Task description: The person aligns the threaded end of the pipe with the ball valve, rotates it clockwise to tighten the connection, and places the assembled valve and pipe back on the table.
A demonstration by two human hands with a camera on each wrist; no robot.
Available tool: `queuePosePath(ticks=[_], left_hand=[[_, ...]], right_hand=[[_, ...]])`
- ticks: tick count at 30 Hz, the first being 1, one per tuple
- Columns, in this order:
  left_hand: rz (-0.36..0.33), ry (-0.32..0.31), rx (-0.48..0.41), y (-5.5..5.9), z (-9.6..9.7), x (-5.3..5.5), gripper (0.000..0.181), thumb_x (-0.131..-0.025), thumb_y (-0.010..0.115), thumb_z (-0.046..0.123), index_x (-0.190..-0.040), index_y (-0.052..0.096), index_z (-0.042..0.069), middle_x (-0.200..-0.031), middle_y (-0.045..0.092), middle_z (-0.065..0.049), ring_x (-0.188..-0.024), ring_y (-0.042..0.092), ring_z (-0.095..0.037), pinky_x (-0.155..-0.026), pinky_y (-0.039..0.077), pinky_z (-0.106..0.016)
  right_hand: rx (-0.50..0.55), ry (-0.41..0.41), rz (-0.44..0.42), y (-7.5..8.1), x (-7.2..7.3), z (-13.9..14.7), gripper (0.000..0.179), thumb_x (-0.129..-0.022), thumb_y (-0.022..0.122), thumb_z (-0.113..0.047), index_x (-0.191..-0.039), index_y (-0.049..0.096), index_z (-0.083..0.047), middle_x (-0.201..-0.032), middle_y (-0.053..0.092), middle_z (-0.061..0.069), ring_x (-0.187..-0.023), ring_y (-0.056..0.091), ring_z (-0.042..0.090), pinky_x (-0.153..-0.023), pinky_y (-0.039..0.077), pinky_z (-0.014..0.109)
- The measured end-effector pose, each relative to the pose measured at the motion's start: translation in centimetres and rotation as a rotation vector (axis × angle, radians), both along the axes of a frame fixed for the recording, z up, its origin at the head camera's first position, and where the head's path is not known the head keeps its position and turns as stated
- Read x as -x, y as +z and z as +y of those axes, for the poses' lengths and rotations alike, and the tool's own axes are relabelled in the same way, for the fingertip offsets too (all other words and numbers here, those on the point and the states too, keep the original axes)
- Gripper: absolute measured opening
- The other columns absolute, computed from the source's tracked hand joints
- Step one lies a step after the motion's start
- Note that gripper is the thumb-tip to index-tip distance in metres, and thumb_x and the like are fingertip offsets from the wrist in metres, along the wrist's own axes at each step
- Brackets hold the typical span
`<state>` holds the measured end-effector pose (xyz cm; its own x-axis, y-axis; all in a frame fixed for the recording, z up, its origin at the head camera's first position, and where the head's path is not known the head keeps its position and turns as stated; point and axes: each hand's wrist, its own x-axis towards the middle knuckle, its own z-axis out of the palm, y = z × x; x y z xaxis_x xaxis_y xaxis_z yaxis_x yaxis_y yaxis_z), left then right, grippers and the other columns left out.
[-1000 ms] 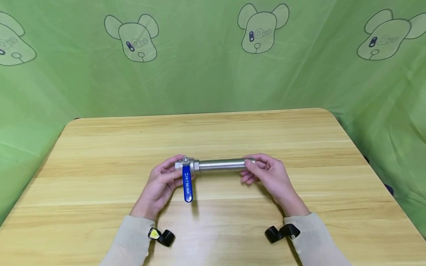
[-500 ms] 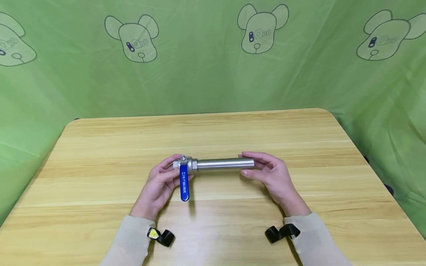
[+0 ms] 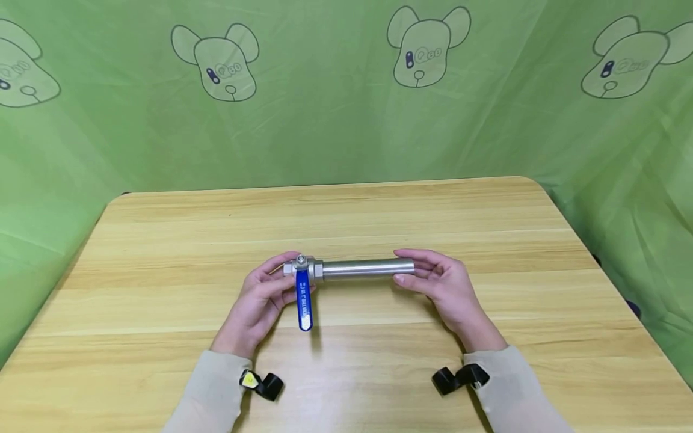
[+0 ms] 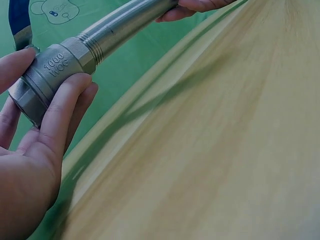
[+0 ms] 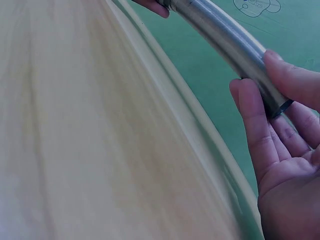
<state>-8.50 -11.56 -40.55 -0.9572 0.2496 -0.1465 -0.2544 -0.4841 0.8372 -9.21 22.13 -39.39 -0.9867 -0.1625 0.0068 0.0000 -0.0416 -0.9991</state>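
A steel ball valve (image 3: 311, 270) with a blue lever handle (image 3: 304, 300) is held above the table by my left hand (image 3: 262, 300), thumb on the near side and fingers behind. The lever points toward me. From the valve's right side runs a straight metal pipe (image 3: 368, 268), roughly level. Several threads show where it enters the valve in the left wrist view, beside the raised "1000 WOG" lettering on the valve body (image 4: 55, 67). My right hand (image 3: 444, 285) pinches the pipe's free end between thumb and fingers. In the right wrist view, the pipe's open end (image 5: 285, 107) lies over the fingers.
Under the hands is a wood-grain table (image 3: 346, 210) with rounded far corners. A green curtain (image 3: 325, 132) with printed animal heads hangs behind it and along both sides. Black camera mounts sit on both sleeves (image 3: 211, 385).
My right thumb has gone from the pipe's front face to its lower edge, and the fingers have shifted along the end. The valve and pipe moved slightly left, then back right.
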Motion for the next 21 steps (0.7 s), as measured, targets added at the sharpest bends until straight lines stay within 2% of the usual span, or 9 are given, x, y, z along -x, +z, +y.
queuePosePath(ticks=[5, 13, 16, 21], left_hand=[[0.008, -0.005, 0.011, -0.05, 0.0, -0.06, 0.042, -0.098, 0.057, -0.013, -0.125, 0.071, 0.017, -0.124, 0.08, -0.002, -0.103, 0.081, -0.02, -0.095, 0.069, -0.035], [0.01, -0.005, 0.017, -0.06, 0.04, -0.07, 0.041, -0.098, 0.058, -0.012, -0.128, 0.068, 0.014, -0.126, 0.08, -0.001, -0.107, 0.079, -0.018, -0.096, 0.068, -0.034], [0.011, -0.007, 0.018, -0.05, 0.03, -0.11, 0.041, -0.098, 0.059, -0.012, -0.128, 0.069, 0.015, -0.126, 0.08, -0.001, -0.105, 0.08, -0.018, -0.096, 0.068, -0.035], [0.028, -0.015, 0.005, -0.14, 0.07, -0.09, 0.047, -0.099, 0.06, -0.011, -0.137, 0.066, 0.015, -0.129, 0.079, -0.001, -0.103, 0.08, -0.017, -0.095, 0.068, -0.034]], right_hand=[[0.011, 0.003, -0.038, 0.02, 0.09, -0.06, 0.05, -0.092, 0.08, 0.004, -0.139, 0.063, 0.01, -0.111, 0.081, 0.0, -0.1, 0.082, 0.019, -0.09, 0.069, 0.035], [-0.057, 0.006, -0.048, -0.03, 0.12, -0.12, 0.048, -0.099, 0.077, -0.005, -0.14, 0.06, 0.013, -0.106, 0.083, -0.002, -0.094, 0.083, 0.02, -0.085, 0.07, 0.037], [-0.073, 0.009, -0.05, -0.09, 0.1, -0.09, 0.046, -0.101, 0.075, -0.008, -0.139, 0.06, 0.013, -0.103, 0.084, 0.001, -0.091, 0.083, 0.021, -0.082, 0.071, 0.037], [-0.081, 0.005, -0.047, -0.12, 0.06, -0.09, 0.043, -0.102, 0.075, -0.012, -0.135, 0.061, 0.013, -0.1, 0.084, 0.009, -0.084, 0.083, 0.021, -0.077, 0.071, 0.037]])
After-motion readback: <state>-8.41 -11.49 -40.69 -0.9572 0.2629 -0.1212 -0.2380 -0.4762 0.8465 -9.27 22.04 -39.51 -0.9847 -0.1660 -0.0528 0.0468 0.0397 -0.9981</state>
